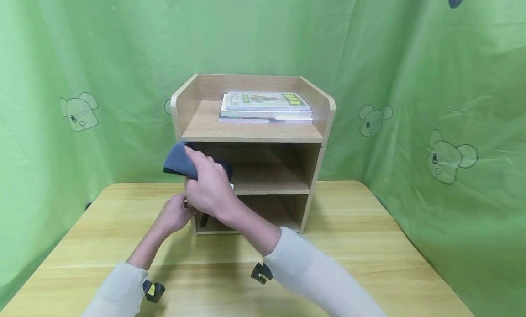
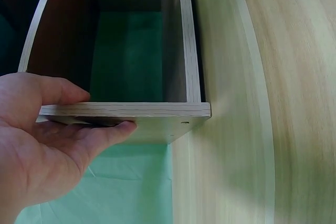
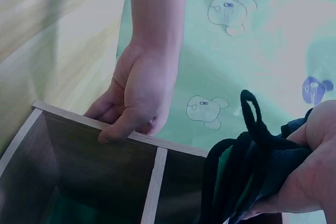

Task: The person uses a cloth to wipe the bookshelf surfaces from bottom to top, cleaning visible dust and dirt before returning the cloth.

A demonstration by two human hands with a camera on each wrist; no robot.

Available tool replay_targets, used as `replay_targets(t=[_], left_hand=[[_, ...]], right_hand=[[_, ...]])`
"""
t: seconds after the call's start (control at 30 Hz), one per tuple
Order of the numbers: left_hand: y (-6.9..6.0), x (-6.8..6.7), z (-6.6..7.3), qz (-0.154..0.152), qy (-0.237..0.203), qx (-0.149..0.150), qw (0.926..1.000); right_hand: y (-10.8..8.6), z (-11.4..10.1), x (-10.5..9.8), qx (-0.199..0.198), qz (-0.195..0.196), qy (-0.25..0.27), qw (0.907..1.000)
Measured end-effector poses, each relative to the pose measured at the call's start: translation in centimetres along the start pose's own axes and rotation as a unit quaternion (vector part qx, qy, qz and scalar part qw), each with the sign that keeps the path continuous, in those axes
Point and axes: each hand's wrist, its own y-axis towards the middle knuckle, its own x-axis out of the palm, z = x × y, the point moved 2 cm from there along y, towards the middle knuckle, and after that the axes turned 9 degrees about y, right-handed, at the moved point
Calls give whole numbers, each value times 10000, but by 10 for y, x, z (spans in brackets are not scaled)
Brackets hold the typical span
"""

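My right hand [image 1: 211,184] grips a folded blue-grey cloth [image 1: 179,161] at the left front edge of the wooden shelf unit [image 1: 250,139]. Black trim edges the cloth, and in the right wrist view a dark cord loop [image 3: 251,109] sticks up from the bundle. Lower down, my left hand [image 1: 176,213] holds the unit's left side panel [image 2: 131,109]. In the left wrist view its thumb lies on the inner side and its fingers on the outer side. Whether the cloth touches the shelf is unclear.
A small stack of books [image 1: 267,108] lies on the unit's top level. Beneath it are two compartments, partly hidden by my right arm. The unit stands on a light wooden table [image 1: 353,244], with a green patterned curtain [image 1: 123,56] behind and at both sides.
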Motion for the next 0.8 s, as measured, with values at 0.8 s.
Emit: replay_targets(t=[0.8], left_hand=[[0,3,1,185,104,0,9998]], right_hand=[[15,26,20,712,-492,-1251,9884]])
